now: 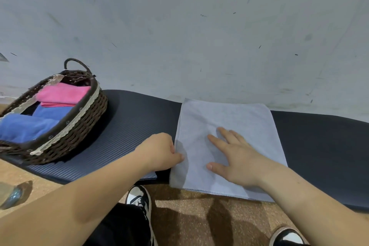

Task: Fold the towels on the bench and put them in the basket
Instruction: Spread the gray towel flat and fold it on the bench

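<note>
At the far left, we are seeing a woven basket (85, 124) sitting on the left end of the dark padded table (129, 118). Inside it a folded pink towel (63, 93) is lying at the far end, and blue towels (26, 126) are lying nearer to us. Moving right across the table, our left hand (161, 152) is curling its fingers and pinching the left edge of a pale towel (229, 114), thumb on top of the cloth. The pale towel is lying spread flat across the table, well apart from the basket, its far edge close against the wall (179, 26) and its near edge hanging just over the table's near side. Our right hand (235, 158) is pressing flat on the middle of it, fingers straight and spread, gripping nothing. Below, on the speckled brown floor (179, 205), one black-and-white shoe (139, 197) is showing between our arms.
</note>
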The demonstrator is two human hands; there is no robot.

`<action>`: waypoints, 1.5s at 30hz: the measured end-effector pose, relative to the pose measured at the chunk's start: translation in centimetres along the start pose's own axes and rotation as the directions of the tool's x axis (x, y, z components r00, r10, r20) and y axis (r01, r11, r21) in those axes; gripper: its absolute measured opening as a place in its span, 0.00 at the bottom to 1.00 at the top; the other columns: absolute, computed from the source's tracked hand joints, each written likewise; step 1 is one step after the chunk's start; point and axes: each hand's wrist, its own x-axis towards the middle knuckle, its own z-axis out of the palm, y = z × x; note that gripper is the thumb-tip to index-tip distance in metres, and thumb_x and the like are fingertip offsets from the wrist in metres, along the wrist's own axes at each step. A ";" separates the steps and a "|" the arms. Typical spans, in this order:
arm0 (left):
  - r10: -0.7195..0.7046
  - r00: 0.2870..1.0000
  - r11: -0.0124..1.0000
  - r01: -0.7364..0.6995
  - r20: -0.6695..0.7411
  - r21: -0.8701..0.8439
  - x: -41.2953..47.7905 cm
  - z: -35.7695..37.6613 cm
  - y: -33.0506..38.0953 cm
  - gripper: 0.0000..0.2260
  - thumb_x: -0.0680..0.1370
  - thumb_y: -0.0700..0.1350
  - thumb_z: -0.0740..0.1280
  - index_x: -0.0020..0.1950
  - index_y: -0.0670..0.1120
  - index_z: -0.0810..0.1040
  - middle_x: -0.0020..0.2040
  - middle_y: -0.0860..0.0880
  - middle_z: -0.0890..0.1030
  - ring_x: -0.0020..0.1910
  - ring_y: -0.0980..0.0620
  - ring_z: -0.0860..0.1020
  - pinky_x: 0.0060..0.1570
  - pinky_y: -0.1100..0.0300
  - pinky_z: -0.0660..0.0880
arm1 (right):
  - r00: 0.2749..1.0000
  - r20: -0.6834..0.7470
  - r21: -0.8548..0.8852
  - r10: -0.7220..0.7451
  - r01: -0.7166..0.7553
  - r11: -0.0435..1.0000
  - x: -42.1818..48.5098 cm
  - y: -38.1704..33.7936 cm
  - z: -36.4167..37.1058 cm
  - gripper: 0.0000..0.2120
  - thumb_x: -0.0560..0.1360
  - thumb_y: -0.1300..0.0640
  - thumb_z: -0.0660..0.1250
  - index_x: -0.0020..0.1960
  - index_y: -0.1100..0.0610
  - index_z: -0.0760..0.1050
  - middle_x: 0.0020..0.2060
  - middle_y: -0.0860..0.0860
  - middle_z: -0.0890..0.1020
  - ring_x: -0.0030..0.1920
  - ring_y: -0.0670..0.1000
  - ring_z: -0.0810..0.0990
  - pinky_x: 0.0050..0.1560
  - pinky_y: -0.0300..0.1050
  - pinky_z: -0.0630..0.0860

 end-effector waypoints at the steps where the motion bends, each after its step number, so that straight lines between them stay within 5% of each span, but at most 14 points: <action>1: 0.025 0.998 0.998 -0.021 -0.062 0.066 -0.2 0.0 0.2 0.14 0.75 0.56 0.71 0.43 0.47 0.74 0.42 0.53 0.80 0.42 0.49 0.79 0.43 0.53 0.78 | 0.999 -0.034 0.009 0.005 -0.005 1.000 0.0 0.2 -0.3 0.39 0.79 0.32 0.58 0.82 0.40 0.42 0.82 0.46 0.38 0.81 0.52 0.37 0.81 0.52 0.43; 4: 0.251 0.943 0.959 -0.212 -0.219 0.186 -0.8 0.3 1.7 0.14 0.79 0.56 0.65 0.62 0.52 0.73 0.62 0.51 0.74 0.59 0.49 0.74 0.55 0.49 0.77 | 0.991 -0.083 0.006 0.107 -0.107 0.994 0.3 2.0 -0.9 0.35 0.81 0.34 0.52 0.82 0.40 0.41 0.81 0.45 0.36 0.81 0.52 0.34 0.81 0.52 0.40; 7: 0.378 0.924 0.899 -0.351 -0.061 0.261 -1.3 2.6 3.7 0.33 0.82 0.61 0.58 0.81 0.49 0.53 0.82 0.45 0.50 0.81 0.41 0.49 0.78 0.46 0.55 | 0.972 -0.074 0.005 0.224 -0.224 0.974 0.9 4.7 -0.5 0.33 0.83 0.35 0.46 0.82 0.42 0.39 0.81 0.46 0.34 0.80 0.52 0.32 0.81 0.54 0.39; 9: 0.307 0.946 0.905 -0.324 0.106 0.277 -1.5 4.5 4.6 0.38 0.81 0.67 0.52 0.82 0.50 0.38 0.82 0.44 0.34 0.79 0.39 0.33 0.79 0.44 0.41 | 0.967 -0.053 -0.014 0.248 -0.250 0.968 1.1 5.9 0.0 0.32 0.83 0.35 0.44 0.82 0.42 0.36 0.81 0.46 0.33 0.80 0.52 0.31 0.80 0.54 0.37; 12: 0.274 0.948 0.889 -0.314 0.164 0.334 -0.7 5.8 4.1 0.39 0.80 0.69 0.46 0.79 0.52 0.28 0.78 0.44 0.25 0.75 0.40 0.24 0.78 0.41 0.37 | 0.962 -0.030 -0.043 0.270 -0.271 0.962 1.0 6.1 0.2 0.34 0.81 0.32 0.42 0.81 0.42 0.33 0.79 0.46 0.30 0.80 0.52 0.30 0.80 0.54 0.36; 20: 0.439 0.888 0.752 -0.448 0.139 0.484 3.4 2.6 2.1 0.35 0.80 0.70 0.45 0.81 0.57 0.34 0.80 0.48 0.29 0.78 0.45 0.27 0.79 0.45 0.36 | 0.867 0.039 -0.157 0.497 -0.486 0.860 -2.1 4.0 -1.1 0.43 0.79 0.28 0.39 0.83 0.55 0.37 0.82 0.59 0.42 0.81 0.60 0.46 0.76 0.56 0.58; 25: 0.410 0.912 0.710 -0.303 -0.024 0.636 0.5 3.1 6.2 0.31 0.83 0.49 0.56 0.82 0.46 0.46 0.81 0.39 0.37 0.80 0.34 0.39 0.79 0.42 0.45 | 0.853 0.053 -0.240 0.519 -0.493 0.836 -4.1 2.8 -3.1 0.30 0.82 0.33 0.42 0.74 0.46 0.66 0.63 0.52 0.78 0.64 0.56 0.77 0.54 0.51 0.72; 27: 0.366 0.931 0.778 -0.319 0.022 0.541 -0.8 4.2 7.5 0.32 0.84 0.55 0.53 0.82 0.46 0.44 0.82 0.38 0.40 0.80 0.35 0.41 0.79 0.42 0.47 | 0.862 -0.026 -0.201 0.506 -0.500 0.842 -4.6 3.3 -3.7 0.27 0.83 0.36 0.43 0.64 0.48 0.75 0.55 0.50 0.81 0.58 0.55 0.80 0.48 0.49 0.70; 29: 0.272 0.957 0.841 -0.286 0.099 0.459 -1.3 5.3 7.7 0.36 0.82 0.66 0.47 0.82 0.50 0.38 0.81 0.37 0.39 0.80 0.34 0.41 0.79 0.41 0.48 | 0.871 -0.142 -0.138 0.470 -0.487 0.862 -4.7 4.5 -3.8 0.26 0.83 0.36 0.46 0.64 0.50 0.74 0.56 0.50 0.79 0.59 0.54 0.78 0.45 0.48 0.68; 31: 0.214 0.969 0.825 -0.247 0.124 0.508 -0.7 5.8 7.3 0.38 0.80 0.70 0.43 0.81 0.51 0.32 0.81 0.36 0.36 0.80 0.33 0.39 0.78 0.39 0.47 | 0.903 -0.165 -0.084 0.397 -0.414 0.906 -4.4 6.3 -3.1 0.27 0.82 0.35 0.47 0.74 0.48 0.66 0.69 0.50 0.73 0.71 0.54 0.69 0.56 0.52 0.71; 33: 0.209 0.970 0.807 -0.243 0.125 0.538 0.7 5.5 6.7 0.38 0.79 0.71 0.42 0.80 0.52 0.29 0.80 0.36 0.33 0.80 0.34 0.36 0.79 0.40 0.45 | 0.941 -0.099 -0.035 0.322 -0.327 0.944 -3.8 8.3 -2.1 0.33 0.81 0.32 0.47 0.81 0.45 0.51 0.80 0.50 0.56 0.81 0.54 0.51 0.77 0.54 0.59; 37: 0.308 0.943 0.786 -0.329 0.130 0.523 3.2 3.5 4.8 0.38 0.76 0.75 0.40 0.79 0.58 0.29 0.81 0.42 0.32 0.80 0.41 0.34 0.80 0.46 0.41 | 0.941 0.019 -0.049 0.337 -0.335 0.941 -3.9 10.7 -0.4 0.37 0.80 0.30 0.45 0.81 0.41 0.33 0.80 0.47 0.32 0.80 0.54 0.31 0.80 0.57 0.38; 42: 0.318 0.942 0.721 -0.168 -0.106 0.672 3.5 2.3 4.0 0.38 0.77 0.73 0.37 0.81 0.55 0.34 0.82 0.41 0.38 0.80 0.37 0.35 0.78 0.40 0.41 | 0.939 0.061 -0.109 0.339 -0.331 0.937 -5.2 8.9 -0.3 0.41 0.79 0.28 0.45 0.81 0.46 0.30 0.79 0.51 0.30 0.80 0.57 0.32 0.79 0.56 0.41; 45: 0.486 0.865 0.652 -0.264 -0.124 0.711 1.4 2.5 6.0 0.32 0.84 0.61 0.47 0.82 0.49 0.39 0.82 0.39 0.38 0.80 0.35 0.37 0.78 0.39 0.42 | 0.925 0.106 -0.234 0.366 -0.334 0.913 -7.0 6.7 0.2 0.46 0.78 0.27 0.47 0.81 0.52 0.29 0.80 0.57 0.32 0.81 0.61 0.38 0.79 0.58 0.52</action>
